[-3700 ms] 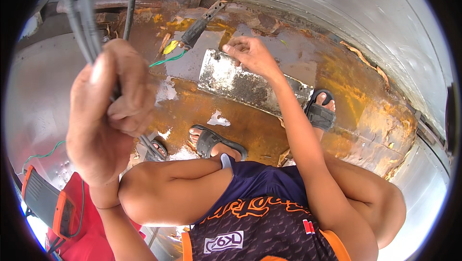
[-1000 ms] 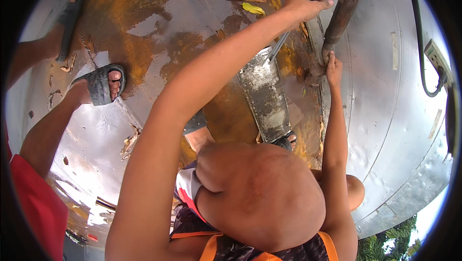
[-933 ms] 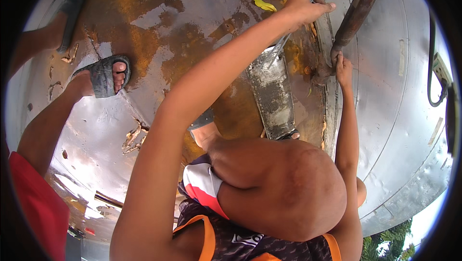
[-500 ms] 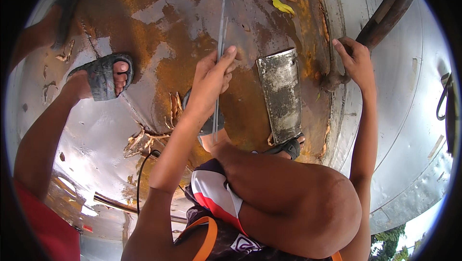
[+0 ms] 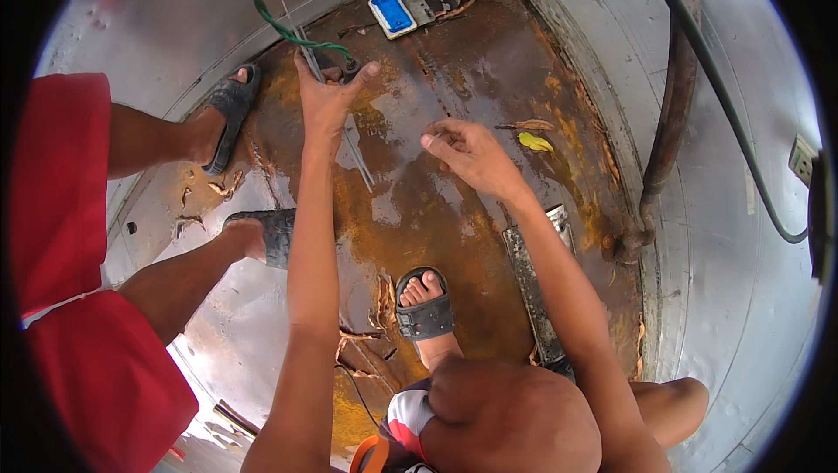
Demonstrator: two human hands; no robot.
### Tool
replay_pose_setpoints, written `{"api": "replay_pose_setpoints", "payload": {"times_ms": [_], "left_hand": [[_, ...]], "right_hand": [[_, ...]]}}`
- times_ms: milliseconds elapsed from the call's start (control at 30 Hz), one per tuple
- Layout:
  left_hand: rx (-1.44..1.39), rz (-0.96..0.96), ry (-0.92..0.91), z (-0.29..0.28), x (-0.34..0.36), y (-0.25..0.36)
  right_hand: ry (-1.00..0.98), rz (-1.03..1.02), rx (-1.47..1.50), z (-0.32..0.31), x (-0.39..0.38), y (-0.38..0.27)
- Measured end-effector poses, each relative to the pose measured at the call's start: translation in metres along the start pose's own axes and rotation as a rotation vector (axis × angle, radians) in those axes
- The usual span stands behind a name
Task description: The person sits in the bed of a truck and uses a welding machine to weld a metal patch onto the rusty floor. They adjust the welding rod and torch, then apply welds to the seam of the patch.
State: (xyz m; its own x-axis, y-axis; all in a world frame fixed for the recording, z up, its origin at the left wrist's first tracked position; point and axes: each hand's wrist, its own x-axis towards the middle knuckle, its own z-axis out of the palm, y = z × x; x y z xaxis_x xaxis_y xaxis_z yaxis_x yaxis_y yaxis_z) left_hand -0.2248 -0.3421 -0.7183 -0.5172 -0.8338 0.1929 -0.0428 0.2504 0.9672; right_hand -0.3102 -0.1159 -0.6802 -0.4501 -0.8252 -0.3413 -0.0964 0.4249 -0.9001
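Observation:
My left hand (image 5: 327, 102) is closed round several thin grey metal rods (image 5: 360, 161), its thumb sticking out to the side. The rods slant from above the knuckles down past the wrist. A green twisted cable (image 5: 278, 23) hangs from above and ends by that hand's fingers; whether they touch it I cannot tell. To the right, my right hand (image 5: 471, 154) hovers over the rusty floor, fingers curled in towards the thumb. Anything inside them is hidden. Below my right forearm lies a worn, trapezoid metal plate (image 5: 526, 277), partly covered by the arm.
Another person's sandalled foot (image 5: 231, 115) and red shorts (image 5: 70, 194) are at left. A blue, white-edged rectangular object (image 5: 393, 15) lies at the far wall. Along the right metal wall run a brown pipe (image 5: 670, 98) and a dark hose (image 5: 724, 98). A yellow leaf (image 5: 535, 141) lies on the wet floor.
My right hand has left the pipe and come towards the middle. My left hand, still with the rods, is further left in view, and the green cable has come into sight.

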Motion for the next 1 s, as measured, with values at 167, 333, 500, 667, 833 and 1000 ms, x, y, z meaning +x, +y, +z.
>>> {"api": "replay_pose_setpoints", "payload": {"times_ms": [167, 333, 500, 667, 833, 1000], "left_hand": [[0.008, -0.288, -0.286, 0.04, 0.008, 0.018], [-0.3, -0.621, -0.543, 0.107, -0.078, 0.089], [-0.454, -0.546, -0.803, 0.144, -0.162, 0.144], [-0.477, -0.612, -0.848, 0.17, -0.198, 0.168], [-0.428, -0.639, -0.796, 0.179, -0.203, 0.186], [-0.424, -0.593, -0.67, 0.161, -0.202, 0.191]], "right_hand": [[0.007, 0.085, 0.352, 0.007, -0.023, 0.024], [0.124, 0.025, 0.844, 0.02, -0.063, 0.048], [0.365, -0.142, 0.679, -0.01, -0.121, 0.072], [0.838, -0.429, 1.204, -0.031, -0.148, 0.038], [0.864, -0.388, 1.526, -0.06, -0.148, 0.024], [1.001, -0.591, 1.806, -0.091, -0.115, 0.016]]}}
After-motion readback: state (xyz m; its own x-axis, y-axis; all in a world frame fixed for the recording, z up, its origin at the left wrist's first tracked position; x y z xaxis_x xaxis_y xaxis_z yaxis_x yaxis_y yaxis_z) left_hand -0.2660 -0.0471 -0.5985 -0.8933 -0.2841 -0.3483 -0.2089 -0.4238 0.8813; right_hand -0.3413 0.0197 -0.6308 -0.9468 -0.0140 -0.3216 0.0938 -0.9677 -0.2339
